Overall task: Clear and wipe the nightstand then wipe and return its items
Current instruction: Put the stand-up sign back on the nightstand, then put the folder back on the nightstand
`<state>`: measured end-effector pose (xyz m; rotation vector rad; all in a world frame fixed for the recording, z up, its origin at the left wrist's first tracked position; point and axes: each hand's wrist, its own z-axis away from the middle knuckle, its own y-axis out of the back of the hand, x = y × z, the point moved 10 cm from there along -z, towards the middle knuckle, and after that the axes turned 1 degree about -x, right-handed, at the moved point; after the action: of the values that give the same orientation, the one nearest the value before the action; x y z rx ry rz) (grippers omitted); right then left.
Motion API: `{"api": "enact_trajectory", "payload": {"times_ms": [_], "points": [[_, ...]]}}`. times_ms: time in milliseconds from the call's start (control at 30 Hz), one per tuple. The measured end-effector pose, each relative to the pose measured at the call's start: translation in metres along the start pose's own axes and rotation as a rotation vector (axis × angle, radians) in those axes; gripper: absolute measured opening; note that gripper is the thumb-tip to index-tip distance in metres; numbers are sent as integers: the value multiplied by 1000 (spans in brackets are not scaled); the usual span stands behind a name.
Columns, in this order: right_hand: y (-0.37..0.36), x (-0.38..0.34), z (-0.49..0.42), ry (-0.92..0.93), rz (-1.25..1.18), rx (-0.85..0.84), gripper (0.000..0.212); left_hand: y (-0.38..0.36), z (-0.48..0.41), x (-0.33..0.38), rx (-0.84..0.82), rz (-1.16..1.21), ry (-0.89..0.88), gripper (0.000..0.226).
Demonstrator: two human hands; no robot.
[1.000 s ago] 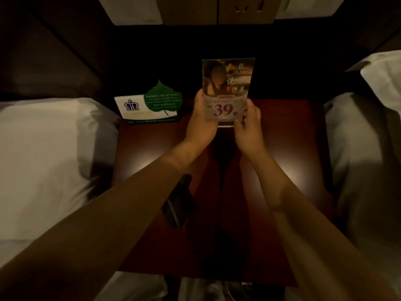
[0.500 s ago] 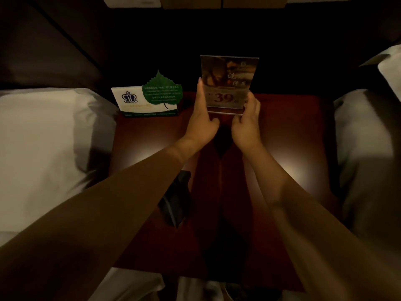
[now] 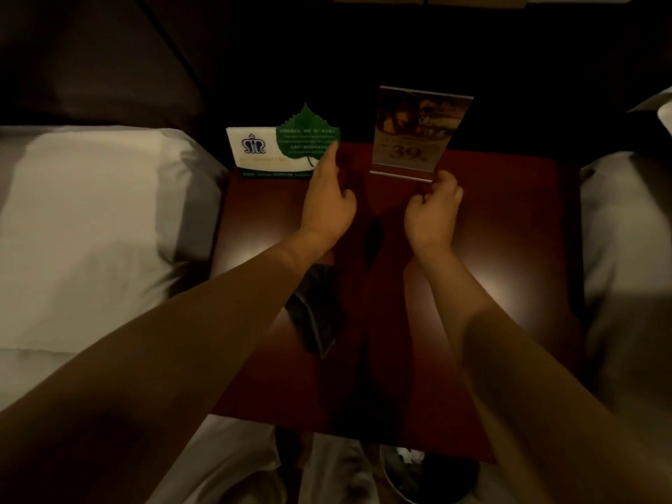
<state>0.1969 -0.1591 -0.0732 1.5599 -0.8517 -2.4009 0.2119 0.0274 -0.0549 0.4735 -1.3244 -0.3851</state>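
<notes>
Pinching the lower right corner of an acrylic sign holder, the right hand steadies it upright at the nightstand's back edge | left hand off it, fingers extended, fingertips touching a green leaf card | dark cloth lies beneath the left forearm.

Two bare forearms reach forward from the bottom corners, converging toward the middle. The left hand is held edge-on, fingers extended forward and together, thumb tucked near the palm, gripping nothing. The right hand is curled, fingertips pinched closed at its front.
</notes>
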Motion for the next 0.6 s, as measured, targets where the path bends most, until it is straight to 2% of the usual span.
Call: {"api": "enact_trajectory", "payload": {"times_ms": [133,300,467,600], "points": [[-27,-9,41,-6,228,-27,49,49,21,-25,57,-35,-33,54],[-85,-22,94,-37,595,-222,49,117,48,-74,48,-139,16,36],[-150,-54,154,93,798,-351,52,187,88,-119,8,-391,33,30],[-212,-79,218,195,849,-449,59,253,131,-167,64,-537,170,33]]}}
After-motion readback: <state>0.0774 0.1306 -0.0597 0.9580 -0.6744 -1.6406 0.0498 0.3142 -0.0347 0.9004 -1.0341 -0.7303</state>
